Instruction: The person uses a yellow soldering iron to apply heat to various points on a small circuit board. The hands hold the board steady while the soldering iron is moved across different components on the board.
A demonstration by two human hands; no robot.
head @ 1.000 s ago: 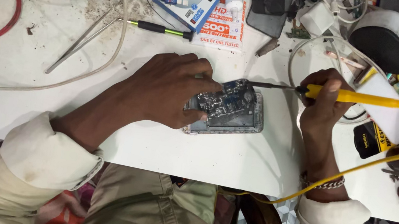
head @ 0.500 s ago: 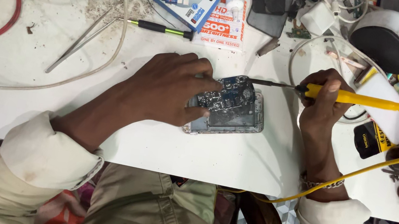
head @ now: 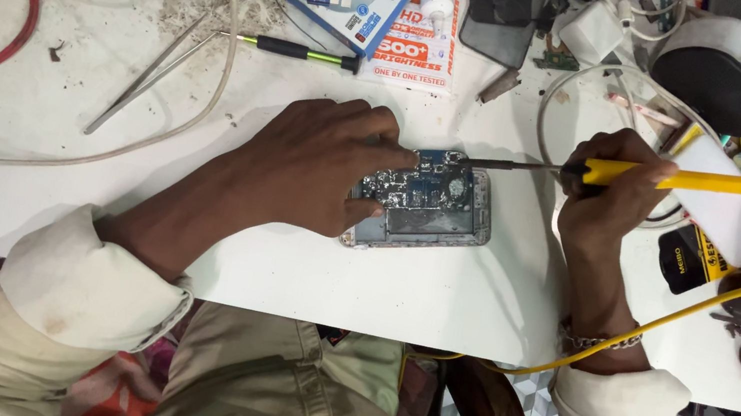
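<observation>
Opened phone mid-frame is being soldered: left hand pins it with spread fingers, right hand pinches the yellow soldering iron, whose tip needs steadiness.

Two hands, one opened phone, perhaps

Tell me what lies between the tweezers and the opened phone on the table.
In the head view, the left hand lies between the tweezers and the opened phone, with bare white table beside it.
</observation>
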